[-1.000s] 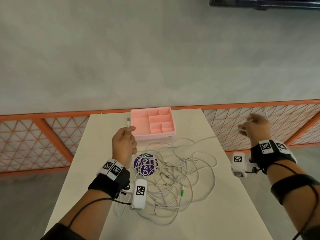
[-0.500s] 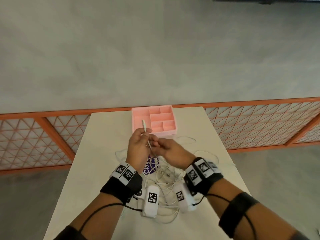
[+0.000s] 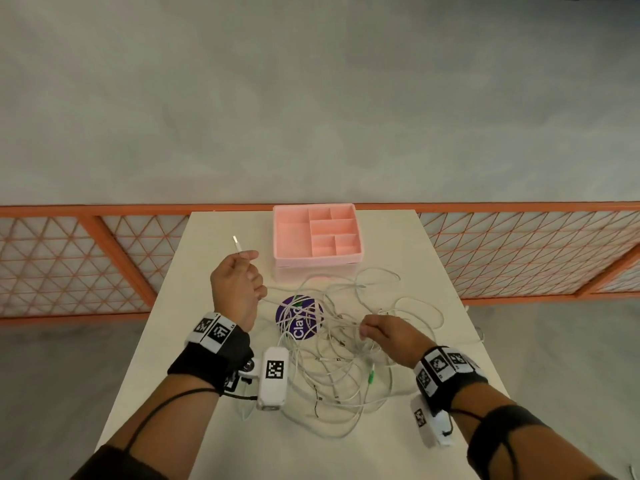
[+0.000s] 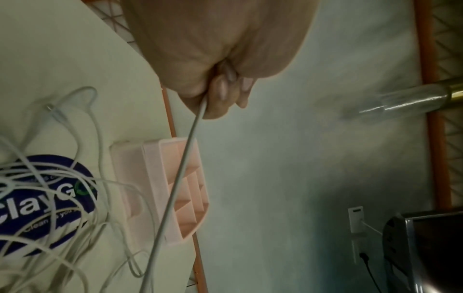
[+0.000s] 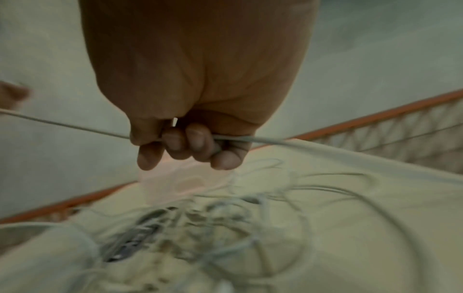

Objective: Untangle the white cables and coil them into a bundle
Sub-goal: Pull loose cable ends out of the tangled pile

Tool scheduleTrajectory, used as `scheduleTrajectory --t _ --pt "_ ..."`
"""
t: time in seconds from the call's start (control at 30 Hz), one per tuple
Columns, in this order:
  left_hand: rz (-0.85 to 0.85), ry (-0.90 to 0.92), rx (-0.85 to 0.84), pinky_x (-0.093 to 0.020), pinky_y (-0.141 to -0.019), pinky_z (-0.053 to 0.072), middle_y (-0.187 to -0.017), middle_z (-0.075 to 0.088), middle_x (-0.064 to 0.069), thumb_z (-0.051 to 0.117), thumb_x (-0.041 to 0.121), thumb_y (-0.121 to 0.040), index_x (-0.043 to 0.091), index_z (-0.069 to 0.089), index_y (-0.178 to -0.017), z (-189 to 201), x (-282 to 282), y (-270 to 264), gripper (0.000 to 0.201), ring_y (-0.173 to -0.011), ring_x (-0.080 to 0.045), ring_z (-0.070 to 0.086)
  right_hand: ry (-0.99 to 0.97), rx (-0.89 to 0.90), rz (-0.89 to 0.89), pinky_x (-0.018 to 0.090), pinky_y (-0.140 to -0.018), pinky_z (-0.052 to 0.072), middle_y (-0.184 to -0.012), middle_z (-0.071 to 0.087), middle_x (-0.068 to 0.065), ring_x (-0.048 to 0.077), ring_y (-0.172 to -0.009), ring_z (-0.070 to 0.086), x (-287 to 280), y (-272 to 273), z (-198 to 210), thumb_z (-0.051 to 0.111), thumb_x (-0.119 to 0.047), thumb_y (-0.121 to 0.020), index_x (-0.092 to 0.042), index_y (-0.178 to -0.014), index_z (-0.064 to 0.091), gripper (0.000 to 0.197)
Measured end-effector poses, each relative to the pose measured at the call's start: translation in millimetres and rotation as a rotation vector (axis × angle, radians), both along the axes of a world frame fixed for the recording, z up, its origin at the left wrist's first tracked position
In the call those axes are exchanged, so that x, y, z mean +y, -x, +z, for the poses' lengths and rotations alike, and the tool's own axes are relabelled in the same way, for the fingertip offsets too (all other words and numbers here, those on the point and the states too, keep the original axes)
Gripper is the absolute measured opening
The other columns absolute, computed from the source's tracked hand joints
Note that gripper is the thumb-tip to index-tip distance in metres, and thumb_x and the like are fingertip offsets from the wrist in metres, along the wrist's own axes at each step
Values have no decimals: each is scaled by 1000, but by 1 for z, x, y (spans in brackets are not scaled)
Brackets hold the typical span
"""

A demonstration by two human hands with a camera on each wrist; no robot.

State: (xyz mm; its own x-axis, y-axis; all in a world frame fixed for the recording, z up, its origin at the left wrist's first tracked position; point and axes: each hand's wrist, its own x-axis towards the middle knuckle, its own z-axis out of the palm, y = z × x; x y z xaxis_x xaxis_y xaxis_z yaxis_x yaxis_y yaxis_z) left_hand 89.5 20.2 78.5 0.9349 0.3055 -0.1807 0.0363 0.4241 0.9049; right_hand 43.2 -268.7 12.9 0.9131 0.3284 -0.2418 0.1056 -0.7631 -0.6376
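Note:
A tangle of white cables (image 3: 341,344) lies spread over the middle of the white table (image 3: 194,299). My left hand (image 3: 239,284) is raised left of the pile and grips one white cable (image 4: 184,158) in its fist, with the connector end (image 3: 237,243) sticking up beyond the thumb. My right hand (image 3: 384,336) hovers over the right part of the pile, fingers curled round a stretch of the same-looking white cable (image 5: 263,140). That strand runs taut off to the left in the right wrist view. A green plug (image 3: 371,375) shows in the pile.
A pink compartment tray (image 3: 317,259) stands at the table's far edge, just beyond the cables. A round purple sticker (image 3: 298,318) lies under the tangle. An orange lattice railing (image 3: 104,258) runs behind the table on both sides. A cable loop hangs near the right edge.
The hands have separated: the left moved left and away with the cable end, the right slid back toward me and to the right along the cable, which now stretches between them.

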Motion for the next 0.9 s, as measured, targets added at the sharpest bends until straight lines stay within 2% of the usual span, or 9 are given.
scheduleTrajectory --t 0.07,0.2,0.3,0.43,0.53,0.63,0.73,0.8,0.9 --pt "14 1 14 -17 -42 23 -56 35 3 37 7 -103 9 61 -88 -3 6 1 29 -43 -8 27 86 19 -50 26 -81 43 -86 61 -15 13 -87 59 -31 4 -13 49 -29 -101 -38 -80 58 25" --pt "-7 -6 55 -17 -42 22 -54 33 4 39 13 -105 8 62 -90 -15 12 6 28 -42 -7 26 265 87 -149 24 -81 37 -94 63 -14 11 -92 57 -90 15 -22 48 -31 -102 -34 -92 65 20" --pt "-24 11 75 -17 -40 20 -52 33 5 39 12 -105 6 62 -88 -22 5 12 29 -40 -6 24 428 99 -245 29 -81 40 -98 63 -9 15 -92 58 -122 15 -24 46 -37 -102 -30 -103 68 23" --pt "-40 59 98 -16 -39 19 -49 32 6 37 11 -105 7 60 -85 -26 -3 16 31 -37 -5 23 554 113 -408 32 -82 47 -101 67 -3 19 -90 61 -158 14 -28 47 -27 -101 -32 -96 67 21" --pt "-43 66 101 -16 -39 19 -49 32 6 36 12 -105 7 59 -83 -28 -4 15 32 -37 -6 22 622 92 -511 29 -73 44 -96 65 0 19 -85 60 -170 18 -29 48 -16 -99 -28 -87 59 21" --pt "-15 64 103 -17 -40 18 -50 31 6 36 13 -105 8 57 -80 -26 0 13 33 -38 -6 22 732 170 -589 24 -61 44 -84 64 -1 17 -77 61 -181 30 -35 50 -13 -97 -18 -89 63 16" --pt "-8 67 129 -16 -40 17 -50 31 6 37 14 -105 9 56 -78 -26 5 10 34 -38 -6 22 786 274 -599 26 -69 48 -86 63 1 22 -84 65 -186 47 -48 49 -16 -97 -12 -103 66 18" --pt "-37 56 149 -16 -40 17 -49 31 6 37 16 -106 11 55 -79 -30 2 10 33 -38 -6 22 800 321 -545 26 -81 48 -108 67 5 23 -102 65 -182 55 -57 49 -21 -98 -12 -116 63 24" --pt "-106 30 169 -15 -39 18 -49 31 6 37 17 -106 12 54 -80 -40 -5 17 32 -38 -6 22 746 388 -455 25 -100 41 -136 57 6 22 -124 56 -169 47 -64 49 -26 -99 -12 -130 59 35"
